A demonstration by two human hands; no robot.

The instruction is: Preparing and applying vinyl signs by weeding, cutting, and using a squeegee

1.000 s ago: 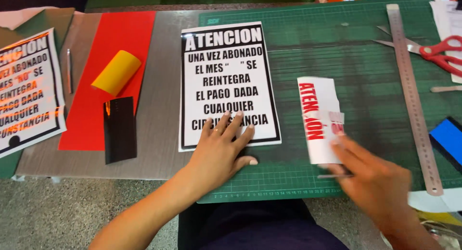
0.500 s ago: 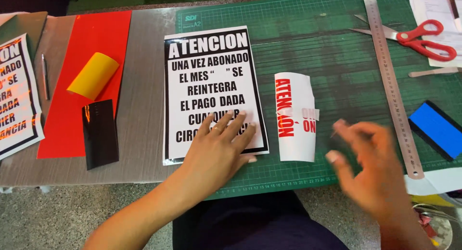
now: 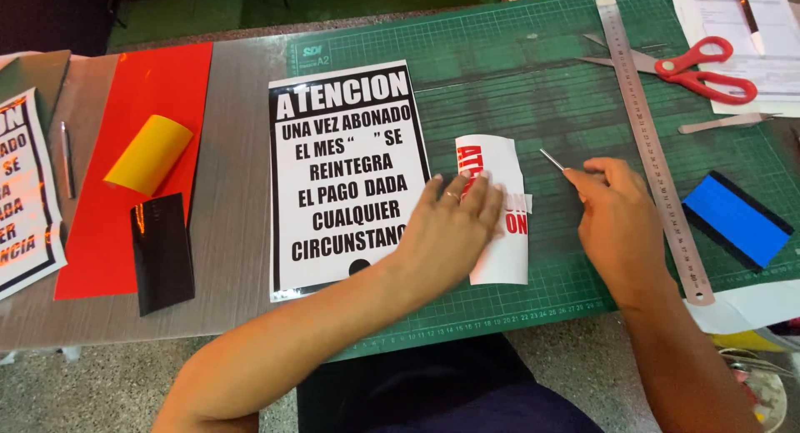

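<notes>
Left hand (image 3: 450,225) flat, released, pressing the white strip (image 3: 500,233) beside the poster (image 3: 346,175); right hand (image 3: 617,220) pinches a thin tool (image 3: 552,160), possibly a blade, tip just right of the strip.

Your left hand (image 3: 450,225) lies on a shiny black and white paper sign (image 3: 348,175) and a smooth white sticker sheet (image 3: 500,258) that curls at the top, and your right hand (image 3: 621,220) pinches a thin metal tool (image 3: 552,159). Under them you have a dull green rubbery mat (image 3: 533,83) on a grey table (image 3: 237,216) that looks like brushed metal. You can see a shiny metal ruler (image 3: 650,141), scissors (image 3: 679,66) with red plastic handles, a glossy red sheet (image 3: 142,150) and a smooth yellow roll (image 3: 148,154).
</notes>
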